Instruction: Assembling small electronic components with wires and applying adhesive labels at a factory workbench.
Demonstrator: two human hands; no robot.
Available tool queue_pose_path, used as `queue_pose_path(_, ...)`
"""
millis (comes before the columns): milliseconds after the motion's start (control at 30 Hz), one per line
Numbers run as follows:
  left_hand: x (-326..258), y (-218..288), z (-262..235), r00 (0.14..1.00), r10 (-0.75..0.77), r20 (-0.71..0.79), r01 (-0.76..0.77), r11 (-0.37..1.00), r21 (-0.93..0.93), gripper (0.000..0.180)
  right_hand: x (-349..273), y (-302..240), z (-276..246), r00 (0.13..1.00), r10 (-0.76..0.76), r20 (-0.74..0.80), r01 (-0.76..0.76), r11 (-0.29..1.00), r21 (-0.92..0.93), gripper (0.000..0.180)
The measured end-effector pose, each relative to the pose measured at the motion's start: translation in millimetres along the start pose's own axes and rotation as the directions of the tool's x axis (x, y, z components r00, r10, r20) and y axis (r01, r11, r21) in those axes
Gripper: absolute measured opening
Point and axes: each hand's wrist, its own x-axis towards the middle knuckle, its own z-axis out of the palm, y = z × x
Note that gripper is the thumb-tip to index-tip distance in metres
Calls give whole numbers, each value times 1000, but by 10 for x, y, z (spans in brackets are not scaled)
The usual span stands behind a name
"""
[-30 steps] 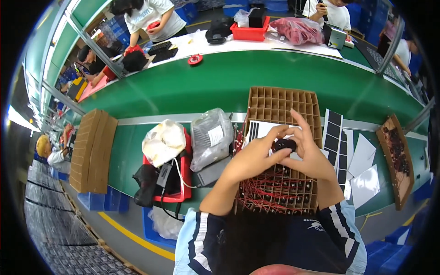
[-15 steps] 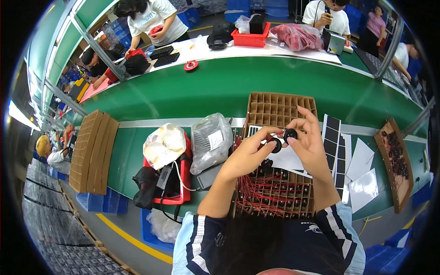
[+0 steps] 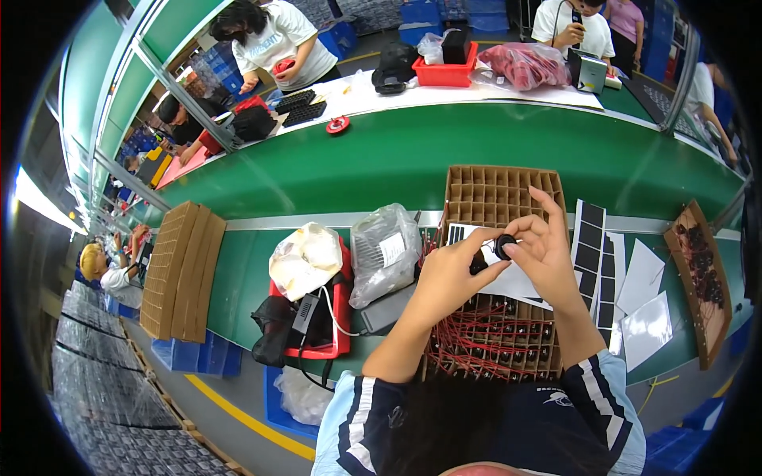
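A small black round part (image 3: 503, 247) with a ring-like rim is pinched between the thumb and fingers of my right hand (image 3: 544, 258); the other fingers of that hand are raised. Close beside it, my left hand (image 3: 451, 278) has its thumb and forefinger around another dark piece (image 3: 479, 262), mostly hidden by the fingers. Both hands are above a white sheet (image 3: 514, 280) lying across a cardboard box with dividers (image 3: 504, 181). Nearer me, its compartments hold several small black parts with red wires (image 3: 476, 337) strewn over them.
Left of the box are a bagged item (image 3: 385, 254), a grey case (image 3: 386, 308) and a red bin (image 3: 343, 317). To the right lie black-panelled sheets (image 3: 589, 246), glossy white sheets (image 3: 644, 325) and a cardboard tray (image 3: 698, 278) of dark parts. Stacked divider boxes (image 3: 178, 270) stand far left. People work across the green bench.
The view has shifted, so the bench appears further right. The two black parts have come closer together between my hands, and the left one is now more covered by my fingers.
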Motion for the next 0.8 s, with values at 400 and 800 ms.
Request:
queue_pose_path(400, 103, -146, -45, 864, -73, 497, 439, 592, -676, 27, 13, -218, -219, 968, -208, -142, 223, 971, 92, 55)
queue_pose_path(800, 117, -299, 59, 764, 107, 636, 511, 500, -699, 11, -27, -423, -618, 827, -415, -380, 481, 872, 94, 38)
